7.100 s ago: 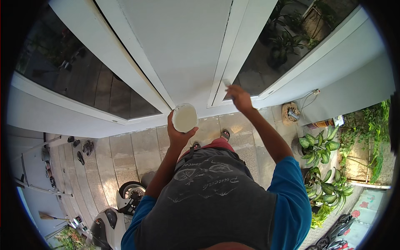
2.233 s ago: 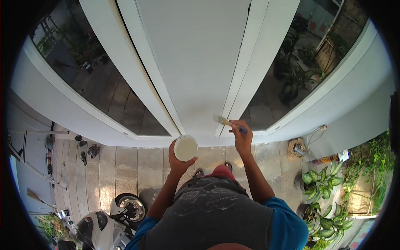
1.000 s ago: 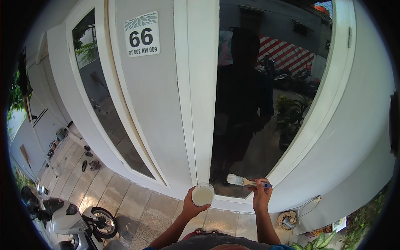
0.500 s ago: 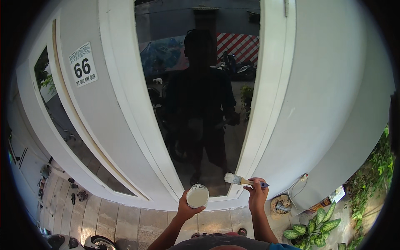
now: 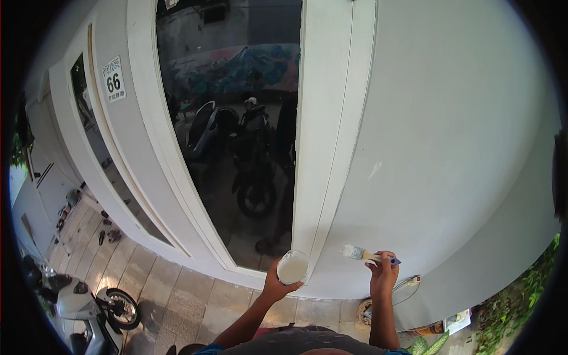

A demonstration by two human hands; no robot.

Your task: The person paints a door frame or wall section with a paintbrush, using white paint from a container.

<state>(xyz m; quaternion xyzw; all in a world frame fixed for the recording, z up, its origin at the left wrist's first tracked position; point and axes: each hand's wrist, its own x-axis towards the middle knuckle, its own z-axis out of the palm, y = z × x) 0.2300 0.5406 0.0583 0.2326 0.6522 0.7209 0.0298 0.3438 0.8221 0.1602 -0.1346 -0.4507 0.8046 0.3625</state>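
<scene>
My left hand is wrapped round a small round tub of off-white paint, held in front of the lower part of the window frame. In my right hand is a paintbrush, gripped by its handle. White paint coats its bristles, which point left toward the tub but stay apart from it. Behind both hands rises a white window frame round a dark glass pane. Right of the frame, the pale grey wall carries a small white smear.
A parked motorbike stands on the paving at the lower left, with several shoes farther back. A number plaque hangs left of the window. At the lower right are a cable, a leafy plant and green creepers.
My view has swung to the right, so the window sits farther left and more of the grey wall shows. Both hands have shifted right along the wall, still holding the tub and brush.
</scene>
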